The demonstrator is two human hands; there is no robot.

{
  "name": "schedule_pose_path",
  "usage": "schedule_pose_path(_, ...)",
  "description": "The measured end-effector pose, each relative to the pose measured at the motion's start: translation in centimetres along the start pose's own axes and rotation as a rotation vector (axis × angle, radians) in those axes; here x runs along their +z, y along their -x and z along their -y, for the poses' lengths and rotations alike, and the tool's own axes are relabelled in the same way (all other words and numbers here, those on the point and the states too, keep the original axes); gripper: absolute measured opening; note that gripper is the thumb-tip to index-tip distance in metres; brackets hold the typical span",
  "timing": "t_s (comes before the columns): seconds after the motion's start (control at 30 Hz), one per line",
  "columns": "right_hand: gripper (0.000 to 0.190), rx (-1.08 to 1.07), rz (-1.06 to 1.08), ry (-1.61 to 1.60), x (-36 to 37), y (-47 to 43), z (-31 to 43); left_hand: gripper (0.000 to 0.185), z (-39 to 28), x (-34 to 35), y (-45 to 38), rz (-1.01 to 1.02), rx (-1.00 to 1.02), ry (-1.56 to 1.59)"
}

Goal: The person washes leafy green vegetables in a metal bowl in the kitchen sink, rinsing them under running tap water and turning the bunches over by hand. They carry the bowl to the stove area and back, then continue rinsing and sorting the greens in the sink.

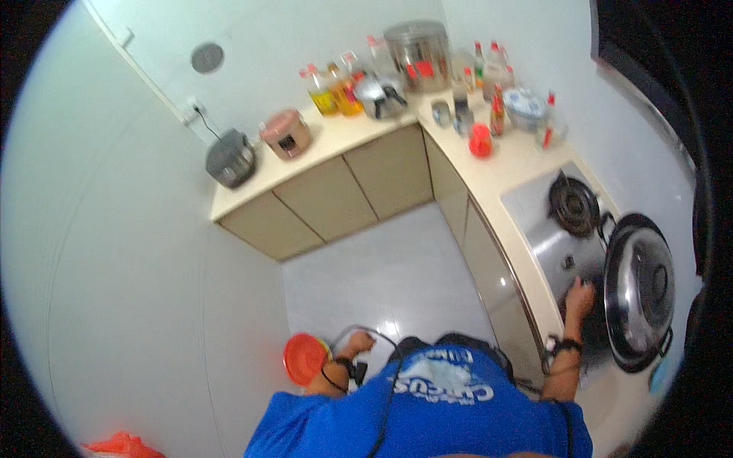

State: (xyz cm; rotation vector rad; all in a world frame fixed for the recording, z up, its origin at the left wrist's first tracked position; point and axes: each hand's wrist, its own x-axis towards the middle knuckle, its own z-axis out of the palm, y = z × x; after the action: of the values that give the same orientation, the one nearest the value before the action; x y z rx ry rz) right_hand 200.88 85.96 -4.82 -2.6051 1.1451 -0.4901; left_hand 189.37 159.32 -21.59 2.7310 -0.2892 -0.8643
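My right hand (579, 300) reaches over the steel gas stove (535, 220). Its fingers are closed around a control knob at the front of the cooktop, which they mostly hide. A second knob (568, 261) shows just beyond the hand. Right of it, a large black wok (617, 343) sits on the stove under a shiny domed lid (635, 280). The farther burner (574, 206) is bare. My left hand (359, 342) hangs low over the floor with curled fingers, near a red plastic basin (305, 359); blur hides whether it holds anything.
An L-shaped counter (458, 123) carries a steel pot (418, 57), a pressure cooker (379, 97), oil bottles (329, 94), a pink lidded container (286, 134), a grey appliance (231, 160) and a red jar (480, 141). A black cable (390, 395) crosses my blue shirt.
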Motion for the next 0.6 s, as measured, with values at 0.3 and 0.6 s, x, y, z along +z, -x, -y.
schedule_pose_path(0.3,0.044,0.134,0.137,0.083,-0.7,-0.8,0.5,0.039,-1.6,-6.6,0.2,0.169,-0.514,0.414)
schedule_pose_path(0.6,0.041,0.182,0.166,0.101,-1.3,-1.2,0.5,0.037,-2.7,-13.7,-10.1,-0.187,-0.273,0.193)
